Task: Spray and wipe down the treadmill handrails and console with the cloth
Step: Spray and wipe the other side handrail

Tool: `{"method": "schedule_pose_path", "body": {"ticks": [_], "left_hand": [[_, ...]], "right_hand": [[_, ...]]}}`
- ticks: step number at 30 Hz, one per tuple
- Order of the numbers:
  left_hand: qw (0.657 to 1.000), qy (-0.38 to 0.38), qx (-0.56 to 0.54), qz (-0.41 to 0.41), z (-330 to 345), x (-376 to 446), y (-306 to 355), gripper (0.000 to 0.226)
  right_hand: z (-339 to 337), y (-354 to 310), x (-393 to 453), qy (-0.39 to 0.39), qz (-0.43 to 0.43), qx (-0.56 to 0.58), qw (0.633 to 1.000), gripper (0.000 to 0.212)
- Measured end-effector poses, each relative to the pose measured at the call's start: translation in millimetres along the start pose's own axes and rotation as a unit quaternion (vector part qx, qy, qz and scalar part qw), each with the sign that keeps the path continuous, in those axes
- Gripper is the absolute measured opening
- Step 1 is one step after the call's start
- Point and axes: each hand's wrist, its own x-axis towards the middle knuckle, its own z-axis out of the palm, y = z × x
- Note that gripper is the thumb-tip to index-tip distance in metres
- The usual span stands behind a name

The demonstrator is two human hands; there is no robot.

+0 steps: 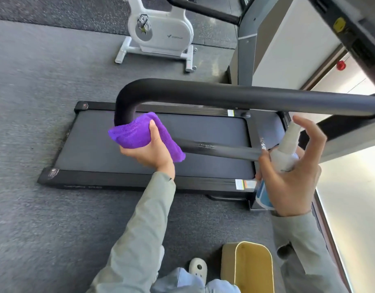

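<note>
A black treadmill handrail (224, 95) runs across the middle and curves down at its left end. My left hand (149, 152) grips a folded purple cloth (137, 133) pressed against the lower end of that curve. My right hand (292, 176) holds a white spray bottle (285, 153) with a blue label, its nozzle up near the rail and my index finger raised over the top. A second, lower black bar (216, 148) runs between the two hands. The console is out of clear view at the upper right.
The treadmill deck (140, 161) lies on grey carpet below. A white exercise bike (161, 32) stands behind it. A yellow bin (250, 267) sits by my feet at the bottom. A bright window and wall line the right side.
</note>
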Motion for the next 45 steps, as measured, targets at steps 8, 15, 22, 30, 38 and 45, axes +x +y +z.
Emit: {"method": "schedule_pose_path", "body": {"ticks": [8, 15, 22, 30, 38, 45], "left_hand": [[0.986, 0.028, -0.005, -0.165, 42.3, -84.6, -37.4, 0.093], [0.976, 0.006, -0.028, -0.215, 49.6, -122.2, -53.1, 0.086], [0.983, 0.021, -0.041, -0.18, 26.4, -68.8, -22.5, 0.065], [0.994, 0.055, -0.037, -0.09, 9.4, -13.3, -2.0, 0.07], [0.984, 0.065, -0.043, -0.162, 52.9, -100.7, -51.7, 0.085], [0.973, -0.044, -0.005, -0.227, 67.9, -189.6, -92.7, 0.08]], "right_hand": [[-33.2, 13.1, 3.3, 0.009, 0.002, 0.008, 1.0, 0.069], [-56.8, 45.8, -2.2, -0.008, 0.027, 0.007, 1.0, 0.067], [-45.2, 44.1, 15.0, -0.041, 0.015, 0.038, 0.998, 0.063], [-29.8, 46.6, 27.1, -0.074, -0.021, 0.064, 0.995, 0.063], [-53.4, 73.1, 18.4, -0.044, 0.012, 0.044, 0.998, 0.062], [-80.3, 88.0, 7.8, -0.002, 0.026, 0.02, 0.999, 0.062]]}}
